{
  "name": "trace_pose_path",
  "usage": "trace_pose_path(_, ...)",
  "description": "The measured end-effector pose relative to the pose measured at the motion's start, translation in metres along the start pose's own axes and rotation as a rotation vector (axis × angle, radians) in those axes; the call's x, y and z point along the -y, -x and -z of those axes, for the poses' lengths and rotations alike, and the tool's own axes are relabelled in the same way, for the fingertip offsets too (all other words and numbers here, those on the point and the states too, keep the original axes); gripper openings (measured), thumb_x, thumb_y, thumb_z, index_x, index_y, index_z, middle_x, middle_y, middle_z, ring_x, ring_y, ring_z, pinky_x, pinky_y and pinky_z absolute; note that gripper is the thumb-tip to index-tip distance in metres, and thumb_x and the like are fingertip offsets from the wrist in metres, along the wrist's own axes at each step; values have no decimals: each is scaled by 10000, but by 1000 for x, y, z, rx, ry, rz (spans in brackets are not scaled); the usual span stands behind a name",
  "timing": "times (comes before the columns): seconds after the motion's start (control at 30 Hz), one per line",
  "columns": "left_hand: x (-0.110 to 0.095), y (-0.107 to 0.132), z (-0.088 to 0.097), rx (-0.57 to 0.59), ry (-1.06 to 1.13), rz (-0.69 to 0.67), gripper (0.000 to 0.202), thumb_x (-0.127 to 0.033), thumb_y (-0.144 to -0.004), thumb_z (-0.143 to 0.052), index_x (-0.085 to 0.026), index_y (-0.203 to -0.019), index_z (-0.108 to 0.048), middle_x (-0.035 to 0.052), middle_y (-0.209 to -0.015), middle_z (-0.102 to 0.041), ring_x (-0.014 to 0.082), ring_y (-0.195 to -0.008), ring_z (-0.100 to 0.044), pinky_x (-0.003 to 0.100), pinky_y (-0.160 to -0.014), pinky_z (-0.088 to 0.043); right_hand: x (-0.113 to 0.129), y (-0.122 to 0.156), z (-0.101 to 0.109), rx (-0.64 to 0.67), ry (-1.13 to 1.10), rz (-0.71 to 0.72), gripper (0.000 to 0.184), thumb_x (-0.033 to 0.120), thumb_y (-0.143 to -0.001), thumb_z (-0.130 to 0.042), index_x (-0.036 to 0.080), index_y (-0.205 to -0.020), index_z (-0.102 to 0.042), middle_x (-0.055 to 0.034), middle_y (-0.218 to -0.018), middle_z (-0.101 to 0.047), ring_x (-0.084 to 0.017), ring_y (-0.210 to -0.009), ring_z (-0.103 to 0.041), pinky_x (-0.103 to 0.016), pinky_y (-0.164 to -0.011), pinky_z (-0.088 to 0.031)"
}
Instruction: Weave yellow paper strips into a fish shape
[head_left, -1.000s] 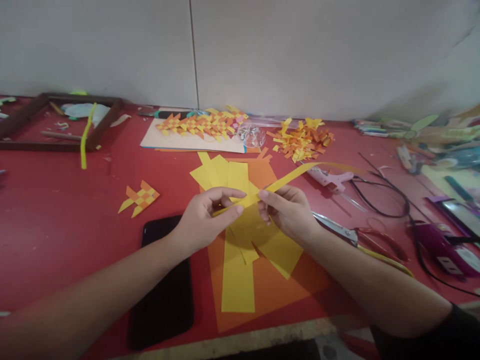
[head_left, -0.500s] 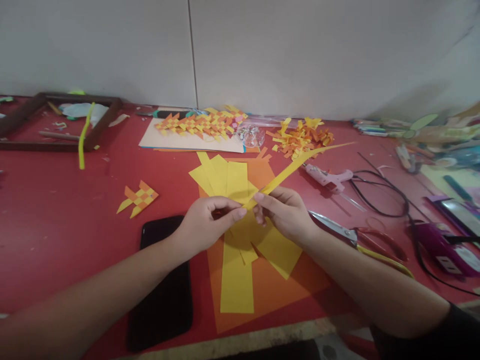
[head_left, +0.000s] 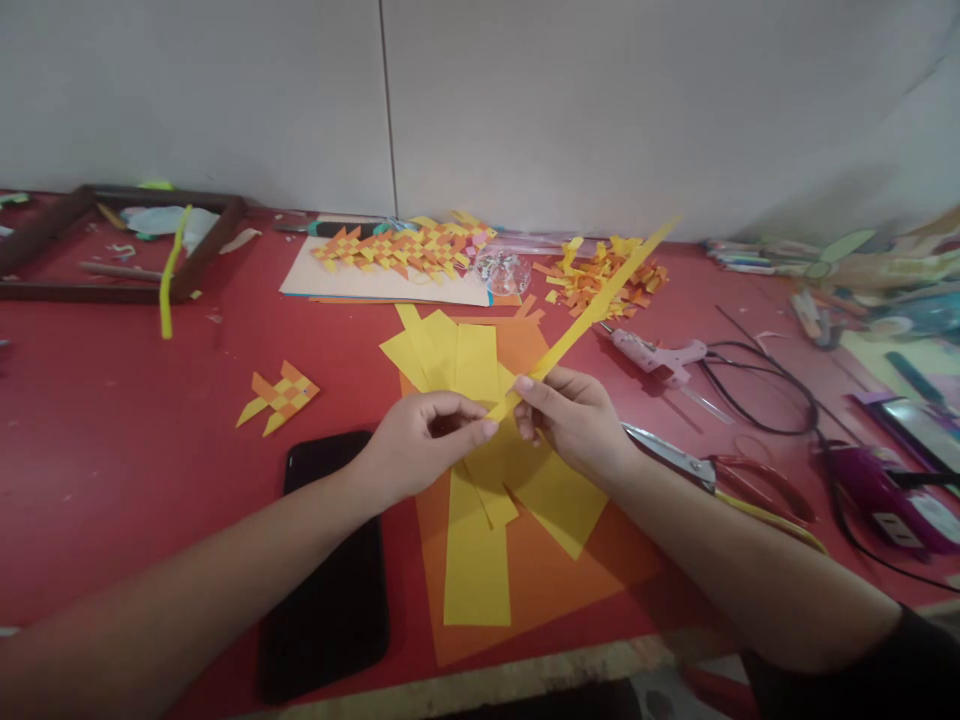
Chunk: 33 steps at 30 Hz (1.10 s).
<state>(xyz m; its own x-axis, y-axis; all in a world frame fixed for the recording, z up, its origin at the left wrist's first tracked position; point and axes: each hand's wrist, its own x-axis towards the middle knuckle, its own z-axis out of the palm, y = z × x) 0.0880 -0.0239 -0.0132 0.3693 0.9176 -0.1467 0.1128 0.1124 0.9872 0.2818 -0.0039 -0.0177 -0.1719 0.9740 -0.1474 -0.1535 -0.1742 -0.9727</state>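
Observation:
Both hands meet above a pile of yellow paper pieces [head_left: 472, 560] lying on an orange sheet [head_left: 547, 585]. My left hand [head_left: 420, 445] pinches the near end of a long yellow paper strip [head_left: 592, 312], fingers closed on it. My right hand [head_left: 574, 420] grips the same strip just beyond, thumb and forefinger pressed together. The strip rises away to the upper right, its far tip in front of the wall. A black phone [head_left: 326, 585] lies under my left forearm.
On the red table [head_left: 112, 450]: a woven orange-yellow paper fish [head_left: 279, 397], more woven fish on a white sheet [head_left: 382, 280], a heap of paper scraps [head_left: 604, 275], a glue gun [head_left: 656, 355], scissors [head_left: 716, 470], a wooden frame [head_left: 112, 245], and tools at the right.
The strip's far end has swung upward, from lying low toward the right to pointing steeply up-right. Both hands stay together in nearly the same place.

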Motion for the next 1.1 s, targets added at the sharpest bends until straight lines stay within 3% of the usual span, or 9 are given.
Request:
trace_pose_path(0.2,-5,3,-1,62,-71,-63,219,-352,-814,-671,-154,-720,-669,-7,-691,-623,101,-628,-498,222,-598,-395,0,9,-3,123,222,19,356,457,-740,-780,155,-636,-623,25,-474,-586,-80,-392,-517,-207,-407,-410)
trace_pose_path(0.37,-8,7,-3,4,-132,-40,204,-340,-796,-662,-167,-690,-681,-2,-630,-627,117,-585,-510,226,-545,-388,8,17,-12,123,321,41,377,489,-729,-773,160,-631,-616,29,-466,-569,-84,-402,-513,-212,-409,-385)
trace_pose_path(0.47,-8,7,-3,-12,-130,-35,203,-307,-770,-669,-161,-635,-628,-26,-571,-551,94,-533,-444,218,-510,-352,7,17,-15,97,305,10,383,482,-704,-794,159,-610,-611,27,-461,-566,-85,-393,-501,-218,-401,-377)
trace_pose_path(0.6,-8,6,-1,-23,-94,-10,259,-330,-773,-662,-162,-595,-578,-53,-520,-438,71,-486,-347,219,-476,-288,7,7,-6,-69,133,21,429,482,-711,-793,174,-545,-544,21,-454,-561,-74,-370,-475,-214,-372,-346)
trace_pose_path(0.8,-3,3,4,-192,66,6,227,-342,-776,-688,-165,-647,-629,-18,-609,-589,80,-524,-453,223,-525,-372,26,-24,28,-388,-88,116,370,383,-645,-850,193,-607,-536,48,-516,-531,-61,-389,-463,-208,-348,-321)
trace_pose_path(0.87,-1,1,5,-278,170,-16,179,-300,-780,-684,-171,-667,-631,-20,-630,-594,87,-575,-502,219,-586,-424,30,-25,31,-432,-88,152,340,377,-663,-834,199,-623,-548,50,-518,-524,-63,-390,-458,-215,-350,-324)
trace_pose_path(0.97,2,-2,5,-371,351,-48,121,-293,-806,-661,-184,-753,-646,-18,-723,-620,93,-661,-543,219,-668,-467,26,-16,20,-296,10,104,374,435,-715,-788,203,-588,-523,28,-512,-558,-76,-381,-468,-228,-348,-322)
trace_pose_path(1.03,3,-3,4,-319,419,-34,169,-350,-838,-645,-182,-827,-659,-2,-800,-648,101,-714,-565,227,-698,-476,19,-5,7,-173,58,52,413,469,-713,-787,199,-563,-512,28,-461,-543,-77,-362,-454,-225,-346,-311)
trace_pose_path(1.1,1,-3,3,-192,418,-3,234,-395,-833,-667,-170,-899,-659,9,-829,-658,107,-746,-584,237,-720,-481,12,5,-5,-67,89,14,426,491,-711,-787,190,-566,-522,19,-479,-574,-79,-369,-477,-219,-353,-324)
